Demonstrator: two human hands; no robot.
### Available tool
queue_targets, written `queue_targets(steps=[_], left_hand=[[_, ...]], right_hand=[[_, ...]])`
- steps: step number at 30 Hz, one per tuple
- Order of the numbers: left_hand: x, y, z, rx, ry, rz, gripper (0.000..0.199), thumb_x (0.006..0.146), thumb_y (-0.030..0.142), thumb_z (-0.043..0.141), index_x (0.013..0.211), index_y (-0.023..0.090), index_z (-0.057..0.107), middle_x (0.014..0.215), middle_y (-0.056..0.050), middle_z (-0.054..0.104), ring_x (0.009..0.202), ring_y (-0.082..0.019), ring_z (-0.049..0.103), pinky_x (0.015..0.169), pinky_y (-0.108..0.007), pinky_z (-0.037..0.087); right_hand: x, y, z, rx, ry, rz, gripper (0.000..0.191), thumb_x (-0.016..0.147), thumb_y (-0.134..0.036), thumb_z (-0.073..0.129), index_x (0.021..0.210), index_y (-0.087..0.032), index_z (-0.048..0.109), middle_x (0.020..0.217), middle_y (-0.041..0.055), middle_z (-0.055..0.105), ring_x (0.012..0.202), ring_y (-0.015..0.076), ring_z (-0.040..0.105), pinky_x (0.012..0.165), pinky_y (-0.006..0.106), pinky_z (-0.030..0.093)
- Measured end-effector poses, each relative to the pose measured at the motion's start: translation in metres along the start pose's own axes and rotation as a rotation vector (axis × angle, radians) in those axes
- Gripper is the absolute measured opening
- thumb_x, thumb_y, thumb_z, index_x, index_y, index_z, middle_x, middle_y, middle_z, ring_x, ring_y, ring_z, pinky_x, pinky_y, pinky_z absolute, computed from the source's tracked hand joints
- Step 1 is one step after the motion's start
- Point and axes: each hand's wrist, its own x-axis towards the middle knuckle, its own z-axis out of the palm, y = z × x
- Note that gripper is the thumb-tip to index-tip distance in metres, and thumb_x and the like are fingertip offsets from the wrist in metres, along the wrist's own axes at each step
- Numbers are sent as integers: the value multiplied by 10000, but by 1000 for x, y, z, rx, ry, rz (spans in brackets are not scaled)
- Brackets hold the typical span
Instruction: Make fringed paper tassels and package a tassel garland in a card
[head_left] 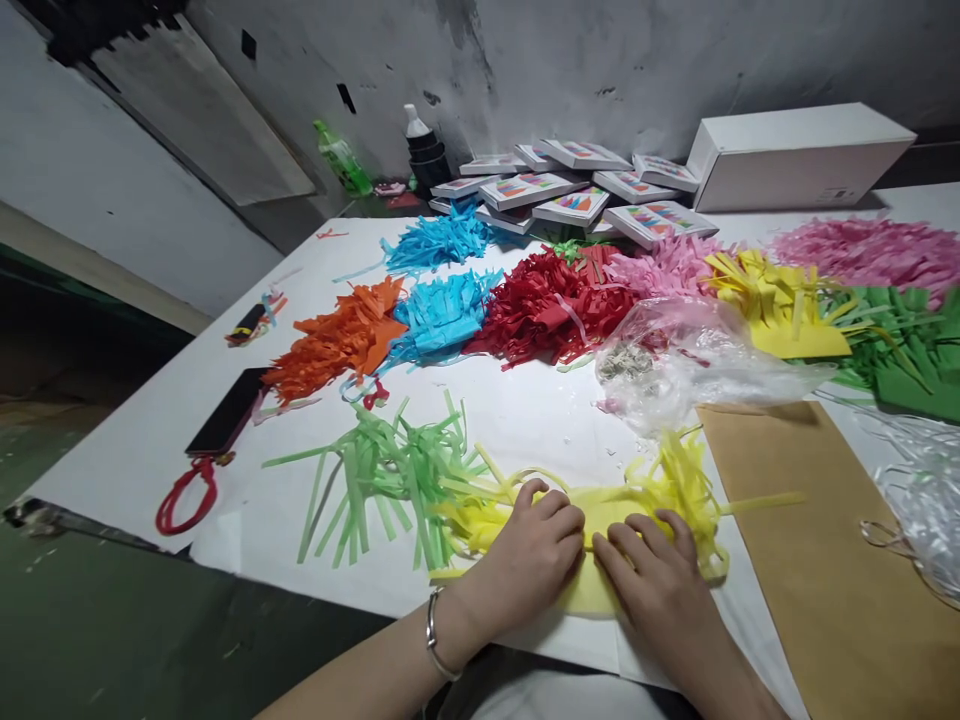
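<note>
Yellow tissue paper (600, 590) with fringed ends lies at the table's front edge. My left hand (536, 545) wears a silver bangle on its wrist, and its curled fingers press on the paper's middle. Close beside it my right hand (652, 560) grips the same strip, fingers bent and fingertips down on it. The thumbs are mostly hidden. Yellow fringe spreads out past both hands. Touching its left end is a light green fringed tissue tassel (390, 460), its strips loose on the white tabletop (517, 410).
Orange (337, 340), blue (442, 310) and red fringe bundles (551, 305) lie beyond my hands, with a clear plastic bag (682, 350). Brown paper (832, 540) is at right, a phone (229, 412) at left. Several flat boxes (574, 205) and a white carton (799, 160) stand behind.
</note>
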Motion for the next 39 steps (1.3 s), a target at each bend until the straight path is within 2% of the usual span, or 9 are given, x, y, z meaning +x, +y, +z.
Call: queue_targets(steps=[4, 11, 18, 23, 26, 29, 33, 37, 39], left_hand=[[-2, -1, 6, -72, 53, -38, 113, 949, 180, 571, 861, 185, 641, 925, -32, 674, 874, -195, 549, 928, -440, 337], [-9, 1, 15, -162, 120, -168, 138, 964, 160, 552, 845, 184, 617, 896, -34, 663, 875, -200, 553, 903, -418, 351], [-7, 10, 7, -175, 91, -305, 168, 935, 129, 509, 818, 191, 614, 925, -45, 650, 895, -220, 550, 901, -456, 360], [4, 17, 2, -9, -36, -379, 132, 889, 112, 513, 811, 180, 595, 915, -68, 606, 880, -246, 528, 909, -504, 373], [7, 16, 0, 59, -42, -317, 114, 866, 82, 562, 826, 183, 597, 953, -66, 614, 897, -241, 529, 925, -496, 368], [6, 12, 2, 89, -47, -133, 126, 875, 64, 602, 839, 184, 613, 974, -52, 631, 902, -221, 534, 912, -455, 362], [10, 4, 9, 172, -69, 57, 163, 918, 100, 600, 771, 170, 605, 844, -24, 613, 818, -201, 521, 895, -439, 347], [23, -4, 5, 131, -101, 83, 157, 895, 152, 622, 740, 164, 602, 846, -34, 627, 799, -199, 524, 797, -388, 373], [25, -4, 0, 75, -106, 68, 122, 892, 164, 627, 771, 165, 615, 880, -39, 641, 823, -200, 536, 791, -373, 386]], right_hand=[[3, -2, 7, 33, -25, -16, 307, 990, -81, 360, 897, -177, 636, 755, 31, 590, 770, 178, 482, 923, 392, 303], [0, 4, -1, 72, -84, 29, 325, 982, -72, 334, 871, -195, 613, 777, 28, 593, 781, 190, 487, 888, 395, 301], [-13, 18, -11, 1, -116, 190, 238, 1005, -118, 399, 946, -218, 607, 963, 40, 642, 944, 215, 561, 1017, 466, 270], [-3, 12, -11, -92, -178, 255, 282, 992, -111, 397, 807, -211, 584, 832, 32, 599, 848, 224, 555, 955, 468, 308], [0, 9, -11, -120, -171, 284, 279, 993, -140, 413, 782, -210, 582, 839, 43, 607, 851, 235, 552, 946, 481, 313], [-2, 10, -10, -88, -139, 280, 249, 995, -156, 440, 804, -209, 590, 915, 44, 644, 906, 231, 569, 1003, 507, 280], [-7, 9, -8, -45, -80, 222, 261, 984, -108, 429, 836, -206, 621, 1007, 54, 675, 1013, 234, 583, 1074, 535, 222], [-6, 4, -3, -48, 39, 142, 193, 1003, -171, 478, 1050, -196, 664, 1055, 76, 700, 1078, 250, 568, 1107, 546, 200], [-4, 1, 0, -2, 39, 142, 186, 1002, -172, 492, 1050, -200, 669, 985, 57, 707, 1029, 236, 568, 1086, 507, 224]])
